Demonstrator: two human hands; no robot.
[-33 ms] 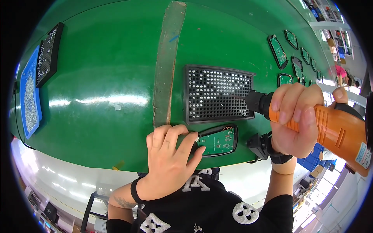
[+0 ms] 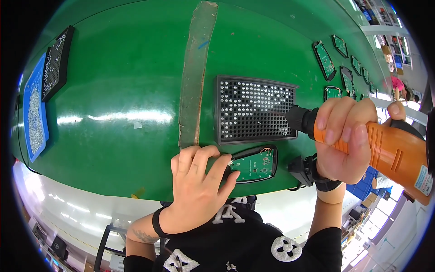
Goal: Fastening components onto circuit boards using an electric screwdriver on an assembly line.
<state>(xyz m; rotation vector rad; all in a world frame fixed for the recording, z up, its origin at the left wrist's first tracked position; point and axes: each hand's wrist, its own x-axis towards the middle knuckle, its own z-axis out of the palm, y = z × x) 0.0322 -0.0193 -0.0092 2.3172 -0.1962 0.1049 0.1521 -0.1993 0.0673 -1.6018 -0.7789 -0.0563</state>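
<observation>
My right hand (image 2: pixel 346 140) is wrapped round an orange electric screwdriver (image 2: pixel 394 156). Its black nose points left, and its thin bit reaches over a black screw tray (image 2: pixel 217 111) whose holes are partly filled with silver screws. At the table's near edge lies a black plastic housing with a green circuit board (image 2: pixel 253 167) in it and wires at its upper right corner. My left hand (image 2: pixel 199 181) holds the left end of that housing between thumb and fingers, covering this end. Whether a screw sits on the bit is too small to tell.
A blue bin (image 2: pixel 34 120) of loose screws and a second black screw tray (image 2: pixel 56 65) stand at the far left. Several more housings with boards (image 2: pixel 324 61) lie at the upper right. A worn strip (image 2: pixel 192 81) runs across the green table (image 2: pixel 122 158).
</observation>
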